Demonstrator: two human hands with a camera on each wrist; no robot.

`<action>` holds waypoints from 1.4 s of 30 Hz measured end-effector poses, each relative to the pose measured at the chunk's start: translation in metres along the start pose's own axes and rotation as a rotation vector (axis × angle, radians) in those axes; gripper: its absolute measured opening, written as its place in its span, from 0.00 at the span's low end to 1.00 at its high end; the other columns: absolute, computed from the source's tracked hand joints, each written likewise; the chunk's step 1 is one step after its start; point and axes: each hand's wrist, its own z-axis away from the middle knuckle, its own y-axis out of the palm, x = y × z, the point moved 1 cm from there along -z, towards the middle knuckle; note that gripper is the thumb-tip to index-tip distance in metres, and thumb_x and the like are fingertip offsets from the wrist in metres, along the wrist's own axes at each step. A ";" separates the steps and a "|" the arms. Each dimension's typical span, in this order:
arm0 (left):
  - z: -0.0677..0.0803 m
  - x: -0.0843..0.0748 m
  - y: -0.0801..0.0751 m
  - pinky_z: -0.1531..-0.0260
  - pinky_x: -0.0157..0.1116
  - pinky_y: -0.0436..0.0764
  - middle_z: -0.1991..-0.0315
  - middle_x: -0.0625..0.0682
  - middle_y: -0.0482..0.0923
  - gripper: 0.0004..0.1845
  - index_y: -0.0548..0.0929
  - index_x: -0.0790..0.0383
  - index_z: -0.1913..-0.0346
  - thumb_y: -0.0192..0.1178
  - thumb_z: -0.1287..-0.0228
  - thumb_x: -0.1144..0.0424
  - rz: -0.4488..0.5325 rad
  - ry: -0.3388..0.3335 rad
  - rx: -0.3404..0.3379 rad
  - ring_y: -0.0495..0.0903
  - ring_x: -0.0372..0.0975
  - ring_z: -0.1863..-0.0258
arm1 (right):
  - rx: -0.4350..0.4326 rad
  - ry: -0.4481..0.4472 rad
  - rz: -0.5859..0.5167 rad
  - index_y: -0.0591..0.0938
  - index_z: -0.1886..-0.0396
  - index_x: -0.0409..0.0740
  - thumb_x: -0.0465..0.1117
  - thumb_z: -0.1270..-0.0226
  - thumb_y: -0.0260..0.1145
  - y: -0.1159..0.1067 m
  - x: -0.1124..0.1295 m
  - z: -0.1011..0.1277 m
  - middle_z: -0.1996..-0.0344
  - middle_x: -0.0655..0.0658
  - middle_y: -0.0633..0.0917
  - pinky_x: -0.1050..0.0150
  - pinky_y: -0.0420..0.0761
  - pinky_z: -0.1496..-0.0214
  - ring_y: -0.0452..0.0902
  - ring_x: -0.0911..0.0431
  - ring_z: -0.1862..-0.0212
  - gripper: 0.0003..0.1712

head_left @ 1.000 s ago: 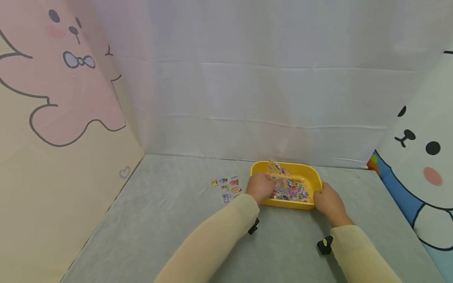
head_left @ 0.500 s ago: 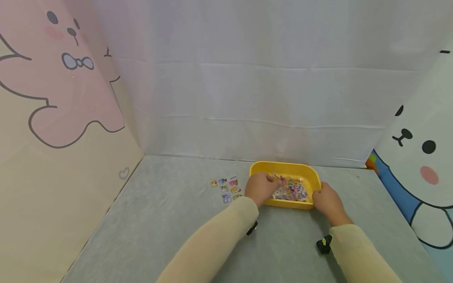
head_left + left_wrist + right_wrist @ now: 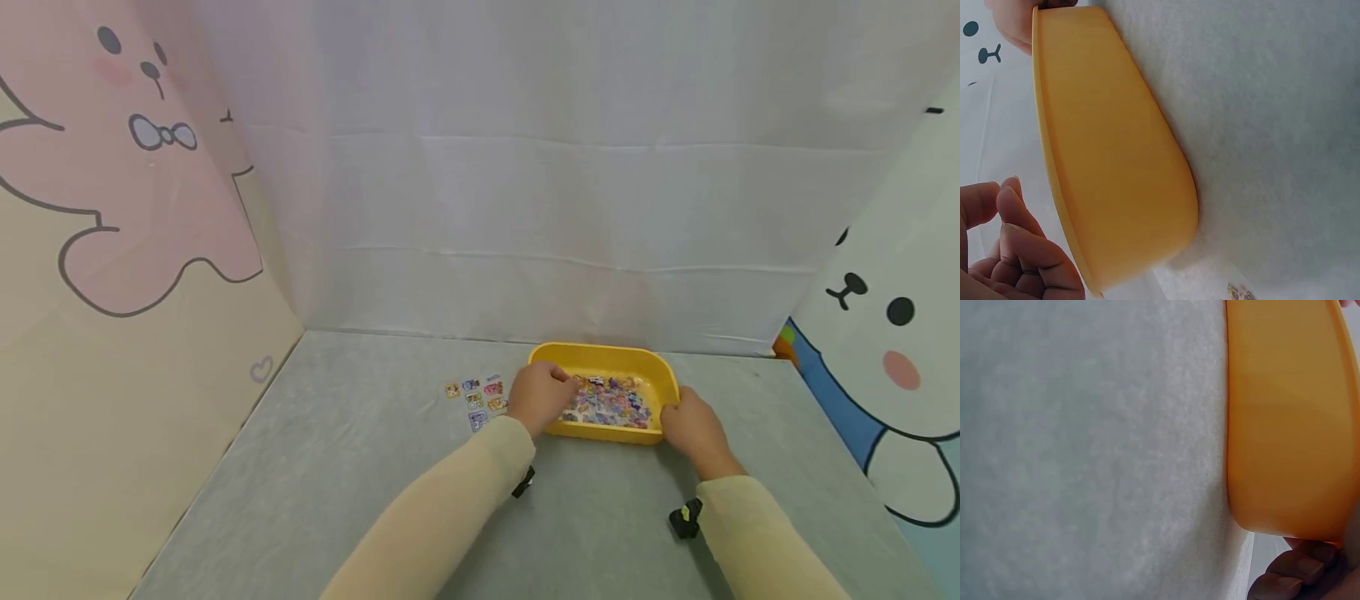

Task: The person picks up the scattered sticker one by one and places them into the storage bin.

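A yellow plastic tray (image 3: 600,357) stands on the grey table and holds a heap of colourful stickers (image 3: 607,402). My right hand (image 3: 693,425) grips the tray's near right corner. Its fingers (image 3: 1297,575) curl under the rim beside the tray wall (image 3: 1285,425). My left hand (image 3: 536,396) is at the tray's left rim. In the left wrist view its fingers (image 3: 1016,250) are loosely curled beside the tray wall (image 3: 1116,156) and nothing shows between them. The right hand (image 3: 1013,28) also shows there at the tray's far end.
A small sheet of stickers (image 3: 477,397) lies flat on the grey table (image 3: 337,467) just left of my left hand. White cloth stands close behind the tray. Cartoon panels close in the left and right sides.
My left hand held a sticker sheet above the tray, lowered it in, then drew back to the left rim. The sheet now lies in the tray. The right hand has stayed put.
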 end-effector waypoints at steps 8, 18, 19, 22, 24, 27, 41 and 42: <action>-0.003 0.004 -0.016 0.73 0.36 0.79 0.73 0.44 0.81 0.10 0.85 0.53 0.66 0.68 0.30 0.52 0.017 -0.001 -0.025 0.79 0.39 0.73 | -0.003 0.007 -0.001 0.60 0.30 0.19 0.37 0.25 0.42 0.002 0.000 -0.001 0.50 0.28 0.76 0.43 0.74 0.49 0.71 0.40 0.54 0.31; -0.013 0.023 -0.036 0.69 0.36 0.82 0.70 0.45 0.83 0.09 0.85 0.54 0.62 0.67 0.29 0.53 0.029 -0.029 -0.034 0.82 0.39 0.69 | 0.007 0.014 -0.014 0.59 0.29 0.20 0.37 0.25 0.42 0.002 -0.001 -0.003 0.49 0.28 0.76 0.43 0.74 0.49 0.72 0.40 0.54 0.31; -0.014 0.025 -0.039 0.69 0.37 0.82 0.69 0.46 0.83 0.09 0.85 0.54 0.62 0.67 0.29 0.53 0.020 -0.033 -0.039 0.81 0.39 0.69 | 0.005 0.012 -0.010 0.59 0.29 0.19 0.37 0.25 0.42 0.002 -0.001 -0.003 0.49 0.28 0.76 0.43 0.74 0.50 0.71 0.40 0.54 0.31; -0.016 0.033 -0.047 0.68 0.38 0.81 0.68 0.46 0.82 0.09 0.85 0.54 0.62 0.66 0.28 0.53 0.004 -0.037 -0.054 0.81 0.40 0.68 | 0.003 0.014 -0.009 0.59 0.29 0.19 0.37 0.25 0.42 0.002 -0.001 -0.003 0.49 0.28 0.76 0.44 0.74 0.50 0.71 0.40 0.54 0.31; -0.018 0.039 -0.052 0.68 0.39 0.81 0.68 0.46 0.82 0.09 0.85 0.53 0.62 0.66 0.28 0.52 -0.008 -0.036 -0.059 0.81 0.41 0.69 | -0.001 0.012 -0.008 0.59 0.29 0.20 0.37 0.25 0.42 0.002 -0.001 -0.003 0.49 0.28 0.76 0.44 0.74 0.50 0.71 0.40 0.54 0.31; -0.021 0.051 -0.060 0.69 0.40 0.80 0.69 0.46 0.82 0.09 0.84 0.53 0.62 0.66 0.29 0.52 -0.033 -0.045 -0.074 0.81 0.41 0.70 | -0.006 -0.001 -0.003 0.60 0.29 0.19 0.36 0.25 0.42 0.002 -0.001 -0.003 0.51 0.29 0.76 0.43 0.74 0.50 0.72 0.40 0.55 0.31; -0.030 0.077 -0.091 0.62 0.44 0.79 0.66 0.49 0.82 0.12 0.84 0.58 0.55 0.67 0.30 0.53 -0.209 -0.037 -0.177 0.78 0.43 0.67 | 0.003 0.003 0.000 0.59 0.29 0.19 0.37 0.25 0.42 0.001 -0.001 -0.004 0.51 0.29 0.76 0.45 0.74 0.52 0.72 0.41 0.55 0.31; -0.031 0.079 -0.094 0.62 0.44 0.79 0.66 0.50 0.82 0.12 0.84 0.58 0.55 0.67 0.30 0.53 -0.222 -0.032 -0.184 0.78 0.43 0.68 | 0.005 0.005 -0.001 0.59 0.29 0.19 0.37 0.25 0.42 0.001 -0.001 -0.004 0.51 0.29 0.76 0.45 0.74 0.52 0.72 0.41 0.55 0.31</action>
